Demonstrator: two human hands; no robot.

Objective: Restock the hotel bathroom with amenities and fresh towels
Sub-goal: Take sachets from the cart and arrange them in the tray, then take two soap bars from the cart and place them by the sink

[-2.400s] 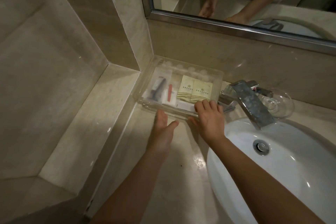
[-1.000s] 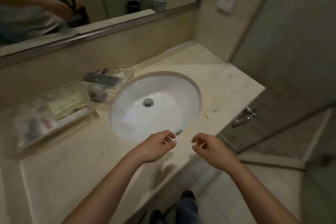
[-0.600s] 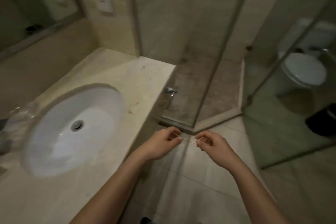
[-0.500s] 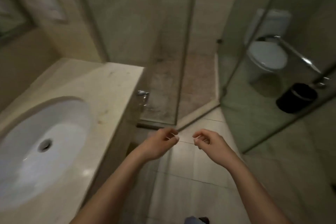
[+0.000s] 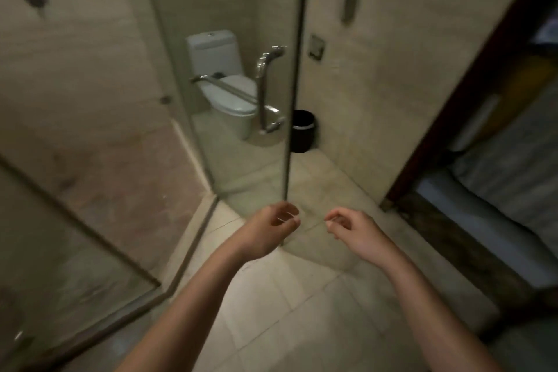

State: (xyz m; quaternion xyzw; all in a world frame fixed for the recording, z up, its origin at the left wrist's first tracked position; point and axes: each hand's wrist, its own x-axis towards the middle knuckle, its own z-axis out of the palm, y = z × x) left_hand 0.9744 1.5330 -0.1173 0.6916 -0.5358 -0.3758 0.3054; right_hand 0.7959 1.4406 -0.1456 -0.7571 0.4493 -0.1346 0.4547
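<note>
Head cam: both hands are out in front over the tile floor (image 5: 287,311), close together but not touching. The left hand (image 5: 268,229) and right hand (image 5: 353,229) each have their fingers loosely curled, with thumb and forefinger nearly meeting. I honestly can't tell if they're pinching something thin or nothing at all.

The only real container is a black bin (image 5: 303,135) on the floor at the far wall, just right of the glass door (image 5: 241,160) edge. What's inside it isn't visible from here.

The toilet (image 5: 229,93) is seen through the glass, left of the bin, with its lid down. A chrome handle (image 5: 265,90) is mounted on the door. The dark door frame (image 5: 471,78) is at right.

I can't place the amenities or towels from this shot.
</note>
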